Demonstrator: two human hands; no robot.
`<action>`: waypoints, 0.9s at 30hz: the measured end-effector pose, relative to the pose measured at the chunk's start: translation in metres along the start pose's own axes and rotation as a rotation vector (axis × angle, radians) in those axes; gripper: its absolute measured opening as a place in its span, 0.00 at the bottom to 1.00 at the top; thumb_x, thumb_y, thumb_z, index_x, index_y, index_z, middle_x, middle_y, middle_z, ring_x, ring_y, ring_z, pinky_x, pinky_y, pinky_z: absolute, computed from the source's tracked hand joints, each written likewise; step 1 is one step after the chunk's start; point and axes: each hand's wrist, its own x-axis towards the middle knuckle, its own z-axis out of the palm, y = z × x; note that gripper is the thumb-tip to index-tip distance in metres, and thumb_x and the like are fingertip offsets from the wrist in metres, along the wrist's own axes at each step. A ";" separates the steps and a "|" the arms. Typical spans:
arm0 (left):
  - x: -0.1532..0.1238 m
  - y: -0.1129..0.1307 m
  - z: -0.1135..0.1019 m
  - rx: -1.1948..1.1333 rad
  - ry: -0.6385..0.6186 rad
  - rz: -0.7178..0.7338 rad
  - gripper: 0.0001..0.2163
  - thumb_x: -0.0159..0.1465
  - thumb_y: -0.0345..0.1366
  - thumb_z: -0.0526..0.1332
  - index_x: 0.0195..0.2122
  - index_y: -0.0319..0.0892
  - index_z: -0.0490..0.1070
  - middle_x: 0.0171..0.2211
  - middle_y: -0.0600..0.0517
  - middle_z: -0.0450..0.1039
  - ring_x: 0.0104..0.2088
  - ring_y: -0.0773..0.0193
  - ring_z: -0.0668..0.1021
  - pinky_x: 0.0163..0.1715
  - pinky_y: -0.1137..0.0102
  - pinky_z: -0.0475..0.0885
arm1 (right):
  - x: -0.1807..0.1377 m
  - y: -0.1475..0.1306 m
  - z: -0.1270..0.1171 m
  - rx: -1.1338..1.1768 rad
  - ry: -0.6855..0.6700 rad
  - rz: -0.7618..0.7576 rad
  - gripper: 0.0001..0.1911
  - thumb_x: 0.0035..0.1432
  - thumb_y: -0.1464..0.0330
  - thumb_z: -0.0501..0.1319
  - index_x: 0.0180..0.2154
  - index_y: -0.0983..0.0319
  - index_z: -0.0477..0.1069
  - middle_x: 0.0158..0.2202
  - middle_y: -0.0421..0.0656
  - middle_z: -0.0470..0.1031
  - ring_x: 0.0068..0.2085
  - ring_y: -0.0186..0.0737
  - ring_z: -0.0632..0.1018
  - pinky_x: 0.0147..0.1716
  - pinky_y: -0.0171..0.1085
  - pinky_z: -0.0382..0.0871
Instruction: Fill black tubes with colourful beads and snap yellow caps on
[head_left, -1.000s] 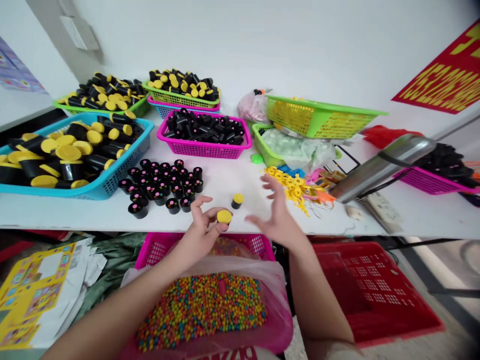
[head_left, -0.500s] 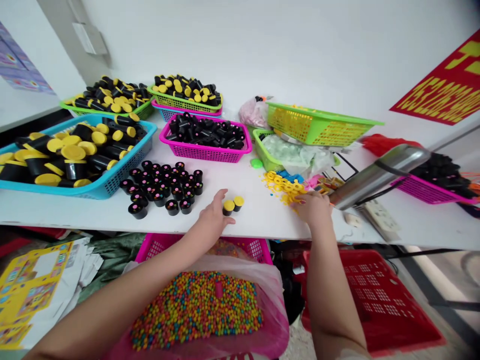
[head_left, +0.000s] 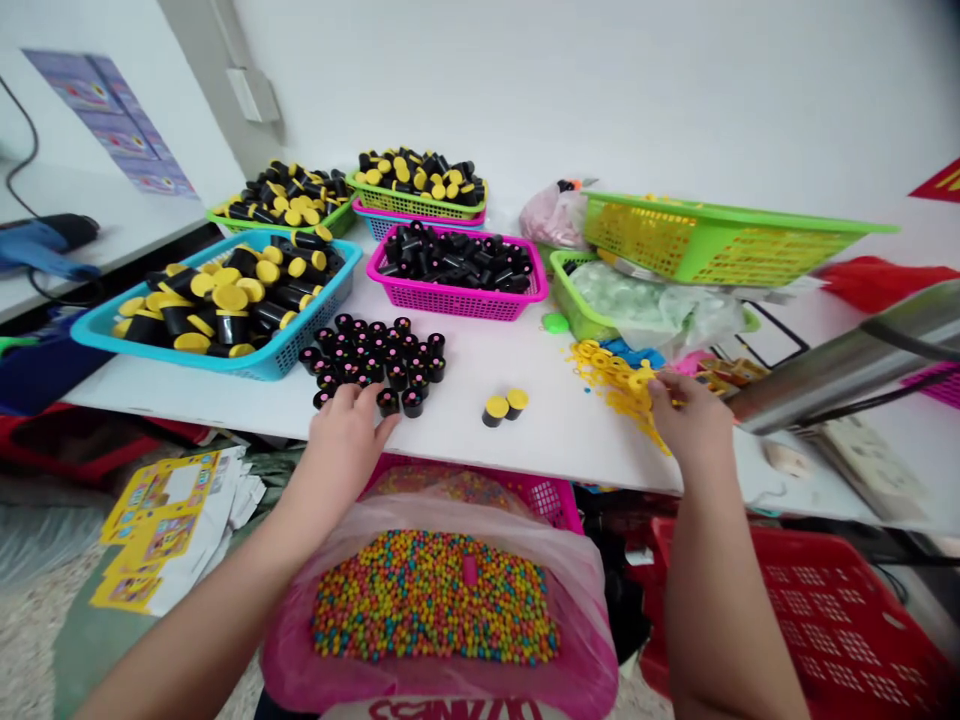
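Note:
My left hand (head_left: 346, 432) reaches to the near edge of a group of small black cups (head_left: 360, 352) with pink dots in them. Its thumb and fingers are apart beside a front cup (head_left: 388, 402), and part of the group is hidden behind the hand. My right hand (head_left: 691, 412) pinches a yellow plastic cap (head_left: 641, 380) at the edge of a loose pile of yellow caps (head_left: 604, 365). Between the hands, two black cups with yellow caps (head_left: 505, 405) stand upright, touching or nearly so.
A blue basket (head_left: 281, 352) and green baskets (head_left: 343, 215) hold capped black cups. Black pieces fill a pink basket (head_left: 457, 302). Below the table edge lies a bag of coloured beads (head_left: 435, 600). A metal post (head_left: 832, 360) slants at right, above a red crate (head_left: 817, 570).
My left hand has left the two capped cups and moved left to the black cups. My right hand has lifted a yellow cap slightly from the pile. The view has turned left.

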 end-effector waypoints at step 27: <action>-0.040 0.043 -0.005 -1.436 -0.387 0.232 0.10 0.70 0.40 0.53 0.49 0.47 0.53 0.48 0.48 0.62 0.43 0.65 0.71 0.44 0.68 0.67 | -0.127 -0.175 0.012 1.282 -0.819 -0.069 0.05 0.59 0.65 0.65 0.37 0.58 0.72 0.24 0.34 0.71 0.22 0.26 0.68 0.20 0.28 0.61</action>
